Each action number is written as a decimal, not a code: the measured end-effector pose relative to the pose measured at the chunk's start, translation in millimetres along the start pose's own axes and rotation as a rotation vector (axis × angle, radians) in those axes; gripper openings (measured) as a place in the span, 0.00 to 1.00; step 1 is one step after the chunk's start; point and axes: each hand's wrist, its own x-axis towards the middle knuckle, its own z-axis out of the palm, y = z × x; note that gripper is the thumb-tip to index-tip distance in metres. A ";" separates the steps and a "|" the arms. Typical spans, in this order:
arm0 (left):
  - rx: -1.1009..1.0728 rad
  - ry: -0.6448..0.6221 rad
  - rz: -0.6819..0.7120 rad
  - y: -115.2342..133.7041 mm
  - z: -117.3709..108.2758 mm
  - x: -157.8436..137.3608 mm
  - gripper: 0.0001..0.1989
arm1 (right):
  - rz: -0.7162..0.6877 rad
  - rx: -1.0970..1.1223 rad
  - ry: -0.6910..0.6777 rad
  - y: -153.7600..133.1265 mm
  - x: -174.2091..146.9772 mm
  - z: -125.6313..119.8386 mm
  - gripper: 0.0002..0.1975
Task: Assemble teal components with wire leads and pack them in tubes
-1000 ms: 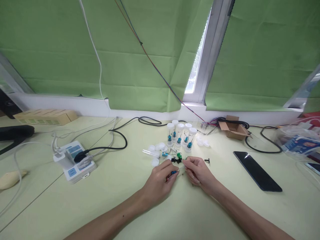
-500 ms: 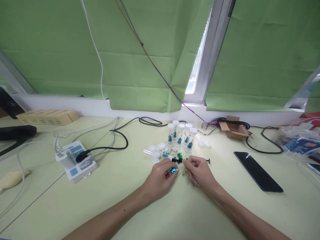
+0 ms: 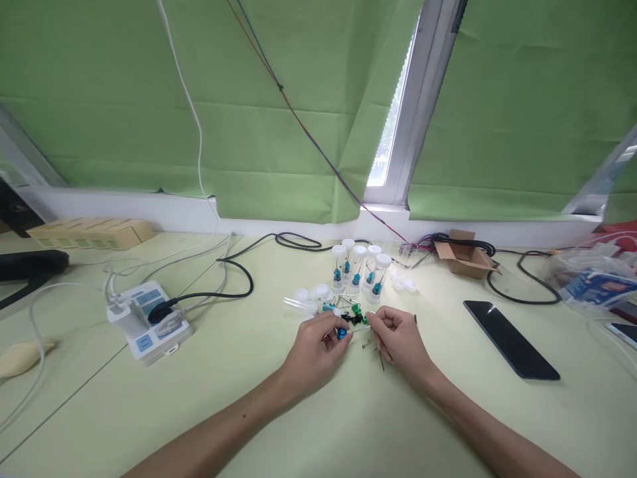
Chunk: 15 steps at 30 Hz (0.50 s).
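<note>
Pinching hands [image 3: 312,346] [image 3: 402,338]: blue part [image 3: 342,333], thin rod [image 3: 361,328]

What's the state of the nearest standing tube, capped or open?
Capped: a white lid sits atop the clear tube, which stands upright with a blue part inside.

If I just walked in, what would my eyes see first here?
Probably the green curtains above the table. Next, the left hand holding a shiny blue part, in the middle near the right hand, with white-capped clear tubes standing beyond. Off to the right lies a black phone.
</note>
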 end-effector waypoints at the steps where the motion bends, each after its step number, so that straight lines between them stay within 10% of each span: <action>1: 0.004 0.009 -0.005 0.0 -0.1 0.4 0.03 | -0.035 -0.049 0.002 0.1 -0.6 0.3 0.21; 15: 0.015 -0.038 -0.075 -2.7 1.0 -1.5 0.03 | -0.283 -0.472 -0.098 11.3 -1.5 1.2 0.18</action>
